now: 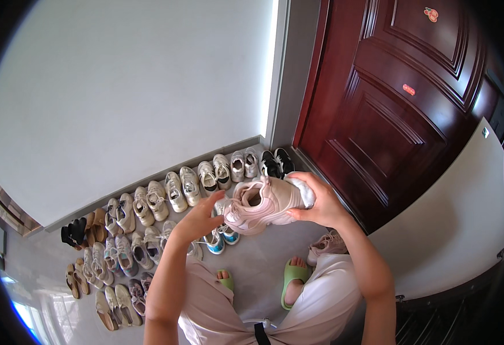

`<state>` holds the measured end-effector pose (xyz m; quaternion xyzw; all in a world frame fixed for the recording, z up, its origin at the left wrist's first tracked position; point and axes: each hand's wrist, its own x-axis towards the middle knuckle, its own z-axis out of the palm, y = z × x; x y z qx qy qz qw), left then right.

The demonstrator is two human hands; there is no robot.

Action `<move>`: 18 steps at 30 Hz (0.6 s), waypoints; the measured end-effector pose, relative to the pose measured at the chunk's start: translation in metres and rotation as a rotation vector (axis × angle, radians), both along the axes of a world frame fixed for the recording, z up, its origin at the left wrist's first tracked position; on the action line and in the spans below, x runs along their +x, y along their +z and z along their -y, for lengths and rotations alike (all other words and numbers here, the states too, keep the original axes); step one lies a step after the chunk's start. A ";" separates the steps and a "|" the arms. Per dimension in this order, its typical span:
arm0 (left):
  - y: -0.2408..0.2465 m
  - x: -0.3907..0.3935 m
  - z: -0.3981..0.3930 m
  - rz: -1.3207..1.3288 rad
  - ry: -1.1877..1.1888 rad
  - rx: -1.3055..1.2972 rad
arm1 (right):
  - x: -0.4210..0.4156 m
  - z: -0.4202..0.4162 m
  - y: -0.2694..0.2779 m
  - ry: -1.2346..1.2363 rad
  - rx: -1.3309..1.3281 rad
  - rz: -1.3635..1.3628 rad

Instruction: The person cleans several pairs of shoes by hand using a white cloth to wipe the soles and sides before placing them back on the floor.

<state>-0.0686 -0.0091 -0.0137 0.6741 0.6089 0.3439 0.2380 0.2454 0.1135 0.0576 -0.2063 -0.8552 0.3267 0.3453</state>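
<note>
A pink lace-up sneaker [273,202] is held up in front of me, over the tiled floor. My right hand [316,200] grips its heel end, with a white cloth or wipe [305,193] between the palm and the shoe. At the toe end is my left hand [200,217], thumb and fingers apart; whether it touches the shoe cannot be made out. A similar pink sneaker [327,246] stands on the floor beside my right leg. Below the held shoe, a pair of sneakers with blue soles [215,246] is partly hidden.
Rows of shoes line the wall, among them white sneakers [175,192], black sneakers [271,164] and brown sandals [71,280]. A dark red panelled door [390,116] stands at the right, beside a white panel [454,224]. My feet wear green slides [293,276].
</note>
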 end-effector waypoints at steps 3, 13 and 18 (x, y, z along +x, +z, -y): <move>-0.008 -0.002 -0.004 -0.043 0.030 -0.140 | 0.000 0.000 0.006 0.004 -0.052 -0.038; 0.030 0.013 0.007 0.123 0.041 -0.124 | 0.006 0.005 0.010 0.009 -0.119 -0.070; 0.014 0.001 0.004 0.077 0.182 -0.047 | 0.005 0.006 0.011 0.040 -0.135 -0.068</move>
